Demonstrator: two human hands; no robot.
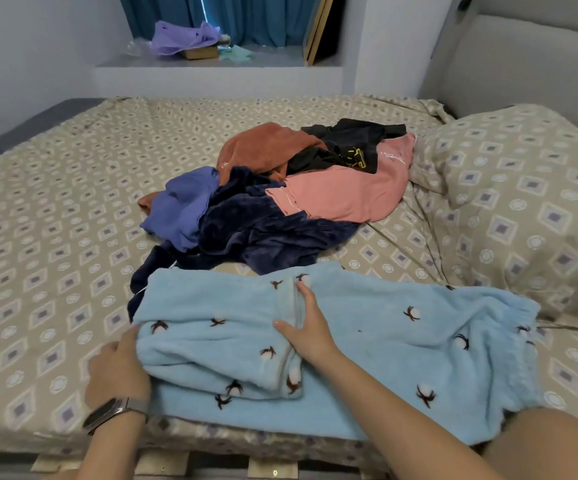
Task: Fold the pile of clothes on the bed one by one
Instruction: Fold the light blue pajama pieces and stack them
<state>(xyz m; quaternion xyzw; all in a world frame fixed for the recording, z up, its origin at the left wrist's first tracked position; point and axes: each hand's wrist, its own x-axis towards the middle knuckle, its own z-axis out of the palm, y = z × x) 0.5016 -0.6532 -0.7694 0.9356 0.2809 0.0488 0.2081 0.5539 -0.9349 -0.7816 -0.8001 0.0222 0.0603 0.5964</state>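
Light blue fleece trousers (401, 358) with a dark cotton-flower print lie across the near edge of the bed, their left part folded over toward the middle. My left hand (118, 368), with a watch on the wrist, grips the folded left edge, the fingers tucked under the fabric. My right hand (306, 327) lies flat on the fold's edge in the middle, fingers straight. Behind them sits the pile of clothes (280, 188): navy fleece, a purple piece, a rust one, a pink top and a black garment.
The bed (55, 202) has a beige diamond-patterned sheet, and a matching pillow (522, 202) lies at the right. A grey headboard (522, 64) stands behind it. A window ledge (211, 60) at the back holds a purple bag and small items. Bed slats show at the near edge.
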